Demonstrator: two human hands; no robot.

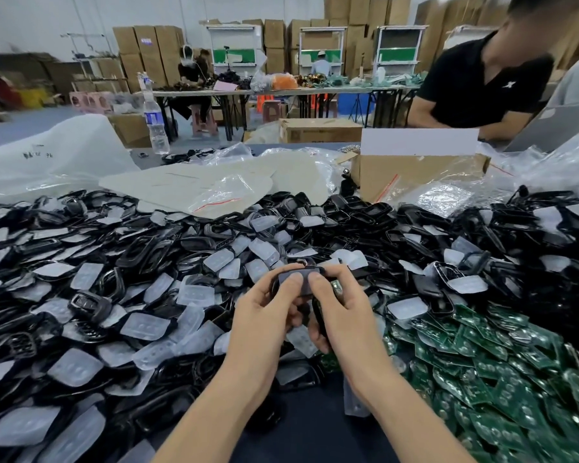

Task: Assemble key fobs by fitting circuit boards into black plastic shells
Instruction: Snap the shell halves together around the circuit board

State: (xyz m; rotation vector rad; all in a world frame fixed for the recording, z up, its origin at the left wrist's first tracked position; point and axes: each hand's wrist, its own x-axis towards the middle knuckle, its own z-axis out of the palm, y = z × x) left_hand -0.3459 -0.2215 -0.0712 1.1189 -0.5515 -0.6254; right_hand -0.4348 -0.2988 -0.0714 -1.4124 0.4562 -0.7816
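Left hand [264,312] and right hand [345,309] curled round one black shell [311,269]
The shell is held just above the heap of shells [147,259] on the desk [308,426], with both thumbs laid flat on its translucent pad [291,281]. What looks like a green circuit board [337,288] is tucked between the right fingers. Edges should be aligned first, then even thumb pressure applied while the shell is supported from beneath.

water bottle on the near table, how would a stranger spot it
Find the big white plastic bag at the table's far left. Just right of it stands the water bottle, upright. Clear with a blue label, it is the only bottle there.
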